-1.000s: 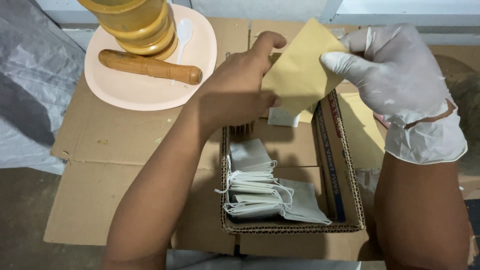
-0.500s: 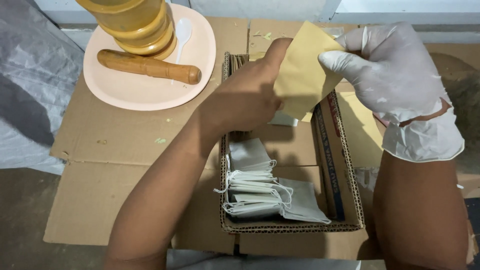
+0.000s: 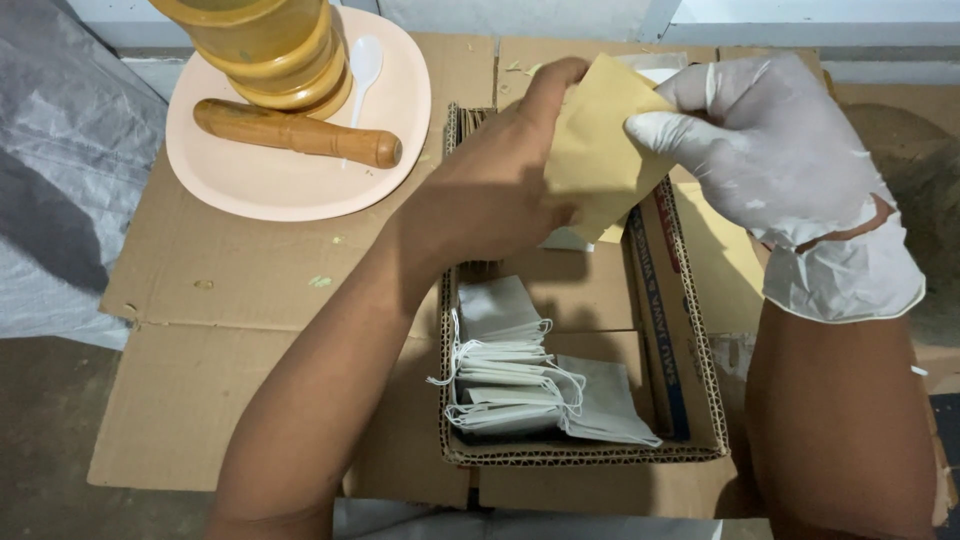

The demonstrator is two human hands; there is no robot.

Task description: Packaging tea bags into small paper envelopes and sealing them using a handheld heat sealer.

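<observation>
**Holding a yellow paper envelope over a cardboard box**

Holding is shared by both hands here. The left hand (image 3: 490,195) is bare and grips the yellow paper envelope (image 3: 595,140) from its left side; the fingers are closed on the paper, with the thumb side against the lower edge. The right hand (image 3: 760,150) wears a white glove, and its fingers pinch the right edge of the same envelope, so the envelope is clamped between the two hands. It is tilted, one corner pointing up, and it hangs above the far end of an open cardboard box (image 3: 690,400).

Inside the box, at the near end, lies a loose pile of small white bags with strings (image 3: 530,375). They are well apart from the envelope. The box stands on flattened cardboard sheets (image 3: 230,330) that cover the floor.

To the left of the hands sits a pale pink plate (image 3: 290,185). On it rests a wooden pestle (image 3: 295,132), lying on its side, and just behind it stands a yellow wooden mortar (image 3: 265,45). A white plastic spoon (image 3: 364,62) lies beside the mortar on the plate. Grey plastic sheeting (image 3: 60,170) is at the far left.
</observation>
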